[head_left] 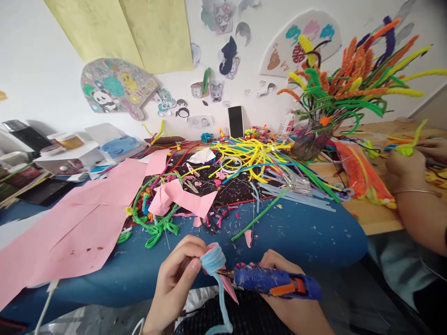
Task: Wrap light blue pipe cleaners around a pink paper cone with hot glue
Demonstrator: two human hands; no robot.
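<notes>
My left hand [176,277] is closed around a coil of light blue pipe cleaner [213,258] wound over a pink paper piece, with a loose blue tail hanging down toward my lap. My right hand [286,288] grips a blue glue gun [275,282] with an orange trigger. The gun's nozzle points left and touches the coil. Both hands sit just in front of the blue table's near edge [307,242].
Pink paper sheets [80,218], green twisted pipe cleaners [157,223], a heap of yellow and mixed pipe cleaners [251,156] and a black mat cover the table. A vase of orange and green stems [314,137] stands right. Another person's hand [407,170] works at far right. A phone [235,121] leans on the wall.
</notes>
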